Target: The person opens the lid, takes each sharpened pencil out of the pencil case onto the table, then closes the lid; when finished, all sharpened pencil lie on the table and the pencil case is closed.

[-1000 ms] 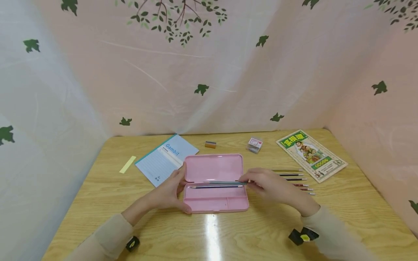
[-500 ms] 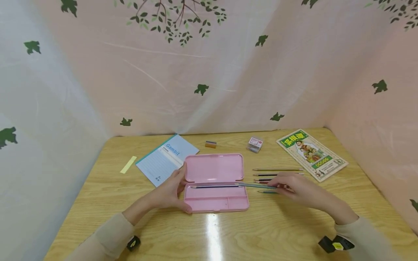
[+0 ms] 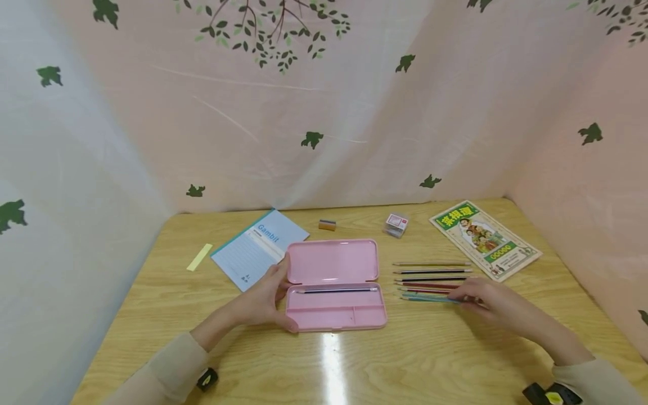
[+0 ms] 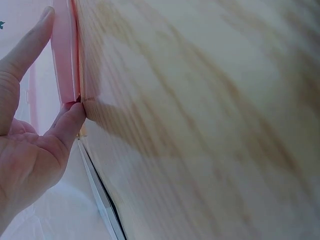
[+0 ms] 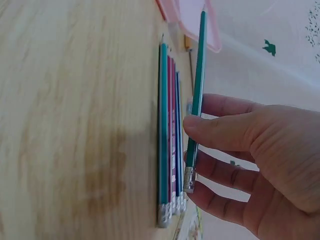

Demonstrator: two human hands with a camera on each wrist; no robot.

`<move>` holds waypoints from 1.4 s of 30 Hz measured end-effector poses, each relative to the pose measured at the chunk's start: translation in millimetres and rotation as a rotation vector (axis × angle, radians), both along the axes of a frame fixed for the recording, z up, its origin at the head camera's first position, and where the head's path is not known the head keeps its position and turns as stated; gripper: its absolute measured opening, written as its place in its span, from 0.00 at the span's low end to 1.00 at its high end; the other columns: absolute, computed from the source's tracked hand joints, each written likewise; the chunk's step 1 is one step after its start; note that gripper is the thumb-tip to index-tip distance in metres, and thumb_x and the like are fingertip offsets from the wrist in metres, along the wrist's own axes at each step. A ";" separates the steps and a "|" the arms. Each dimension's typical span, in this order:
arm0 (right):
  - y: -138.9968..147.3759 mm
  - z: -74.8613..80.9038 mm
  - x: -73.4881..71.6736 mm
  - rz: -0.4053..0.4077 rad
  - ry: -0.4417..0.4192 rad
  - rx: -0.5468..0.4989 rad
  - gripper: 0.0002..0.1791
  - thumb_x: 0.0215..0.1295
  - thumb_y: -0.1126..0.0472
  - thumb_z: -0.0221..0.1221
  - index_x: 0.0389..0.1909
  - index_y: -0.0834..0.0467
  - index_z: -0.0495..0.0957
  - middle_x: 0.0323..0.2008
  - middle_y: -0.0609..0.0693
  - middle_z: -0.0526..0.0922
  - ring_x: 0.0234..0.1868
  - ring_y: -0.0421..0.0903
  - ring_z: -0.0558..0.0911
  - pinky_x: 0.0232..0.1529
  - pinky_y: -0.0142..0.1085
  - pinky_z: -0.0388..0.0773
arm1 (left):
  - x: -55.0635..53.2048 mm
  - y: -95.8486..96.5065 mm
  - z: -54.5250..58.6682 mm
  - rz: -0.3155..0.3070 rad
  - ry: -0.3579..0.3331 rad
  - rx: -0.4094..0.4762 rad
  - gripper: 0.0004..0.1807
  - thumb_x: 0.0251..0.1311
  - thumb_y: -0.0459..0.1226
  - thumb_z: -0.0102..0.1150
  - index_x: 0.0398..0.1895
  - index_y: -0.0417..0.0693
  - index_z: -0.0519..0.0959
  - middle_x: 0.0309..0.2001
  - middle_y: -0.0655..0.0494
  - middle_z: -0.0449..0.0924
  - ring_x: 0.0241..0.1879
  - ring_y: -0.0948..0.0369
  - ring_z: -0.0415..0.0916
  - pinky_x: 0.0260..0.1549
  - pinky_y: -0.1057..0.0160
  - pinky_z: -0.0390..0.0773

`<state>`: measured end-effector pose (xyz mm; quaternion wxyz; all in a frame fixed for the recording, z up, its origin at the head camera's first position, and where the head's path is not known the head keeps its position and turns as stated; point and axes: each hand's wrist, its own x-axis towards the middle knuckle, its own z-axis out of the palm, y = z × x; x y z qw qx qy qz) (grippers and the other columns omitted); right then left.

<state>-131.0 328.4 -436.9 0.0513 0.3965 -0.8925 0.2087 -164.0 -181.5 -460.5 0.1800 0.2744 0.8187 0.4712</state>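
Observation:
A pink pencil case lies with its lid up, and a dark pencil rests in its long rear compartment. My left hand holds the case's left end, thumb at the front corner and fingers farther back. In the left wrist view, fingertips touch the case's edge. My right hand pinches a green pencil near its eraser end, between thumb and fingers. The pencil is held just over a row of several pencils right of the case; another teal pencil lies nearest in that row.
Behind the case are a blue notebook, a pencil sharpener and a small clear box. A yellow strip lies far left, and an illustrated booklet at the back right. A patterned curtain hangs along the table's rear edge.
My right hand has moved right with the green pencil, from over the case to over the row of pencils. My left hand stays at the case's left end.

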 end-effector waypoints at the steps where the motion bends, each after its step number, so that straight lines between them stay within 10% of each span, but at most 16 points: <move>1: 2.6 -1.9 1.2 -0.001 0.020 0.007 0.20 0.51 0.75 0.72 0.43 0.52 0.87 0.39 0.41 0.84 0.38 0.37 0.80 0.34 0.29 0.80 | 0.1 0.3 0.0 -0.001 0.003 0.003 0.83 0.35 0.42 0.88 0.82 0.56 0.28 0.65 0.41 0.54 0.61 0.52 0.71 0.67 0.59 0.67; 7: 13.4 -12.4 6.3 0.007 0.112 0.011 0.22 0.46 0.74 0.74 0.42 0.51 0.87 0.38 0.38 0.82 0.37 0.35 0.80 0.37 0.20 0.74 | 0.3 3.5 1.5 -0.008 0.004 0.024 0.83 0.35 0.41 0.88 0.82 0.57 0.29 0.64 0.41 0.54 0.61 0.52 0.71 0.67 0.60 0.68; 15: 13.7 -16.3 5.0 -0.022 0.226 0.050 0.22 0.41 0.73 0.76 0.39 0.51 0.89 0.35 0.38 0.81 0.35 0.36 0.80 0.34 0.32 0.79 | 2.1 0.6 3.4 0.003 0.019 0.018 0.83 0.34 0.41 0.88 0.82 0.54 0.28 0.63 0.41 0.54 0.61 0.51 0.71 0.67 0.60 0.68; 42: 17.6 -28.2 7.3 -0.078 0.242 0.066 0.24 0.39 0.72 0.77 0.40 0.47 0.89 0.38 0.39 0.83 0.39 0.41 0.82 0.46 0.22 0.74 | 1.5 0.8 1.5 0.001 0.002 0.027 0.84 0.34 0.41 0.88 0.82 0.53 0.27 0.71 0.40 0.47 0.65 0.52 0.66 0.68 0.60 0.65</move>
